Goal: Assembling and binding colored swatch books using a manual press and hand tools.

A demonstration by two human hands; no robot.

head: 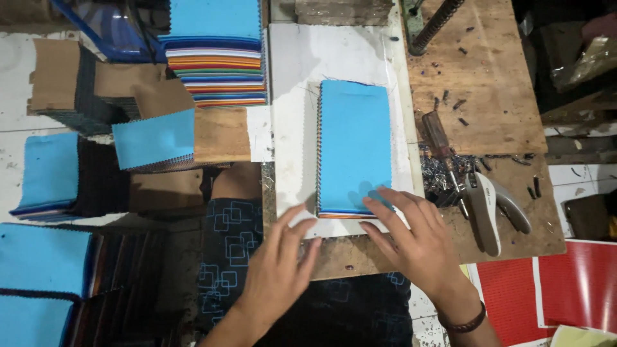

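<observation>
Both hands lie flat with fingers spread, gripping nothing. The right hand [411, 241] presses its fingertips on the near right corner of the stack of light blue rectangular fabric swatches [355, 144]; the left hand [279, 266] rests on the white card sheet [292, 83] just left of that near end. The stack's long axis runs near to far, stretching away from both hands, the right one nearer. A grey hand stapler [491, 209] lies right of it on the brown wooden board [495, 77].

Two hands [276, 270] [414, 241]; five blue-topped swatch stacks [355, 148]; one stapler [491, 212]; one screwdriver [443, 151].
</observation>
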